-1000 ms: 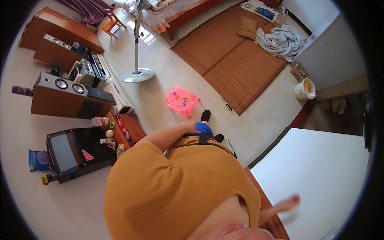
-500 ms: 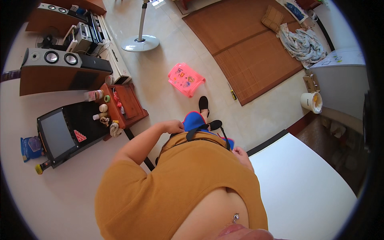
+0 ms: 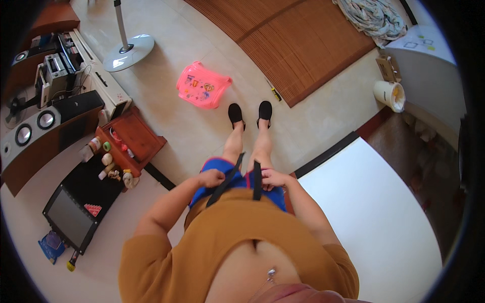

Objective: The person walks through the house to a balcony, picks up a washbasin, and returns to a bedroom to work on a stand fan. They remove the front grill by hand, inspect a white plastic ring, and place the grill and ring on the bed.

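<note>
While the shorts (image 3: 218, 165) sit at the waist under the shirt (image 3: 242, 222), two black straps hang over their front: the left strap (image 3: 222, 188) slants inward, the right strap (image 3: 257, 181) runs nearly straight. Both are out past the shirt's hem, their far ends loose and apart, so what shows is two straps laid forward and no join between them. The left hand (image 3: 211, 178) is curled against the shorts beside its strap; the right hand (image 3: 274, 179) rests there too, fingers bent down next to the other strap. At this small size I cannot tell whether either hand pinches cloth or strap. Beyond the knees, the slippers (image 3: 236, 114) stand side by side on pale tile, with the pink stool (image 3: 204, 87) close ahead to the left and the brown mat's (image 3: 298, 40) corner ahead to the right; a strip of tile runs between them. Sideways room looks tighter: the white tabletop's (image 3: 369, 212) edge lies close by the right forearm, while the red cabinet (image 3: 136, 136) stands farther off, left.
</note>
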Motion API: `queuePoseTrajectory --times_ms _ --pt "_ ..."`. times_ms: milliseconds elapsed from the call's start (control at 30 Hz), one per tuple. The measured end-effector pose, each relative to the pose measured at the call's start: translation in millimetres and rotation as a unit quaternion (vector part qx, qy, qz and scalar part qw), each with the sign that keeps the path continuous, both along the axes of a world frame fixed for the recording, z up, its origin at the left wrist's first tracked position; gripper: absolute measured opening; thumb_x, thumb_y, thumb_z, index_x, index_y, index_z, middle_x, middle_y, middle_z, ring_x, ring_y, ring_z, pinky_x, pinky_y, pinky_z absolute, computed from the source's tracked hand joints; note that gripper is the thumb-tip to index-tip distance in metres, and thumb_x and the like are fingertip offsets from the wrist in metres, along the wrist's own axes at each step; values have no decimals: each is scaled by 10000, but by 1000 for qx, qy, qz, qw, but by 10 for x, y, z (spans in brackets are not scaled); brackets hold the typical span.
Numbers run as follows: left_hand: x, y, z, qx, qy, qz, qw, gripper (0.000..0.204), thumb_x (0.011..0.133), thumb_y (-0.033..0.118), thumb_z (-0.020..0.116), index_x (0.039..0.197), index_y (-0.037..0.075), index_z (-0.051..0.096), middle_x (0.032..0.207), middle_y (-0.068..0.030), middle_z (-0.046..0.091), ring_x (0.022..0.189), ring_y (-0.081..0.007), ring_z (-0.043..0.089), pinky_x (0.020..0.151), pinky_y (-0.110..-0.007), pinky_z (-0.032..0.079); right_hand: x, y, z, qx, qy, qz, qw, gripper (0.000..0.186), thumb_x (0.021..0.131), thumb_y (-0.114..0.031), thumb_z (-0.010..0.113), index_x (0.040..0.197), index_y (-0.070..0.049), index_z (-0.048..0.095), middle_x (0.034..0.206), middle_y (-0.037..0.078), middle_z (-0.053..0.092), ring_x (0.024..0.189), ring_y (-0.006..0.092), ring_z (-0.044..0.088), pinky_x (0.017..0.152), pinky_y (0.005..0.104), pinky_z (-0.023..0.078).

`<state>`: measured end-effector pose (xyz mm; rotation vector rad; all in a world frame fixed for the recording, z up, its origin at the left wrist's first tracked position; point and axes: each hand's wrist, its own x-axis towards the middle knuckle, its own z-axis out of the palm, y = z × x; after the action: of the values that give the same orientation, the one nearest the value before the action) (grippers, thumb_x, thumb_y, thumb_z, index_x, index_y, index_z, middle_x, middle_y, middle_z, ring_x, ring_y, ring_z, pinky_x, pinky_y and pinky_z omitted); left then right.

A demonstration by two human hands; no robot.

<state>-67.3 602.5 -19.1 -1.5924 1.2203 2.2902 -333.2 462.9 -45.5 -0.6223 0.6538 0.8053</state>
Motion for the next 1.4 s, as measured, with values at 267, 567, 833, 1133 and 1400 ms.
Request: queuePoseTrajectory --times_ms 267,567,833,1133,1400 --pt "-531 -149 -1230 -257 -244 207 912 128 799 147 434 743 63 512 658 -155 540 628 -327 554 543 -398 435 518 -1402 -2810 -483 158 262 821 366 729 -192 568 1092 -233 554 1058 117 548 990 293 517 833 374 426" --pt "-185 -491 -1711 -262 -340 170 887 95 673 121 633 696 86 547 574 -64 524 508 -224 534 451 -306 427 460 -1763 -5358 -556 188 378 716 462 703 -199 605 1147 -276 503 1177 132 417 1076 292 445 879 410 388" --pt "-261 -460 -1520 -256 -321 165 897 128 737 175 579 668 90 512 586 -95 537 524 -269 536 458 -351 435 810 -1689 -4106 -636 139 175 738 127 728 -189 557 855 -185 544 928 145 463 854 334 520 738 417 432" --pt "-444 -306 -1072 -103 -314 260 907 195 761 229 504 778 85 636 664 -134 600 656 -266 593 622 -385 452 -7 -1372 -1984 -536 8 85 840 130 770 -194 511 840 -105 448 595 72 498 461 174 492 434 317 393" --pt "555 143 65 49 -109 562 819 170 769 246 564 759 81 604 535 -5 465 383 -103 383 340 -259 287 80 -1601 -140 -477 207 -82 850 389 717 -120 543 1047 -130 337 667 90 501 455 183 488 380 299 386"
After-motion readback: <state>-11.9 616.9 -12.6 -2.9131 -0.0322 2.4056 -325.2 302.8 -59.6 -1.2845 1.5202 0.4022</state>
